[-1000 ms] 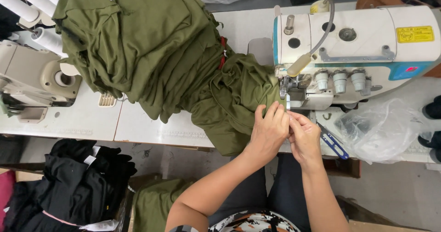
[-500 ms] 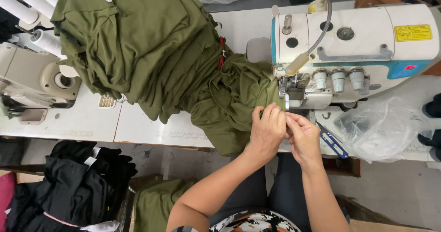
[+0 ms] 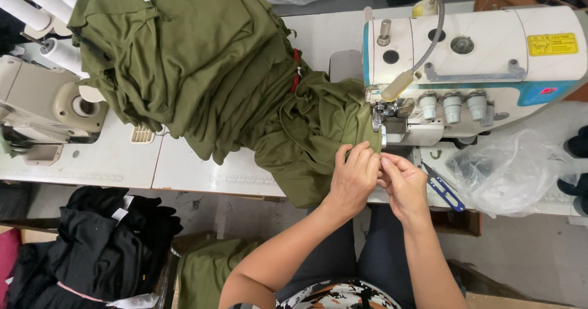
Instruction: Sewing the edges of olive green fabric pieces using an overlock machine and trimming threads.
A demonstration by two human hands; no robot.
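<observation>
A large heap of olive green fabric [image 3: 202, 64] covers the white table [image 3: 110, 162] and trails right to a white and blue sewing machine [image 3: 478, 58]. My left hand [image 3: 354, 179] and my right hand [image 3: 401, 183] meet just below the machine's needle area, both pinching the edge of the green fabric [image 3: 361, 131] between fingertips. What lies between the fingers is too small to make out.
Blue-handled thread snips [image 3: 444, 189] lie on the table right of my right hand, beside a crumpled clear plastic bag [image 3: 511, 171]. A second beige machine [image 3: 43, 107] with white thread cones [image 3: 37, 6] stands at the left. Black garments [image 3: 98, 248] are piled on the floor.
Both hands have stayed at the fabric edge under the needle, with only small finger movements. The view has shifted slightly.
</observation>
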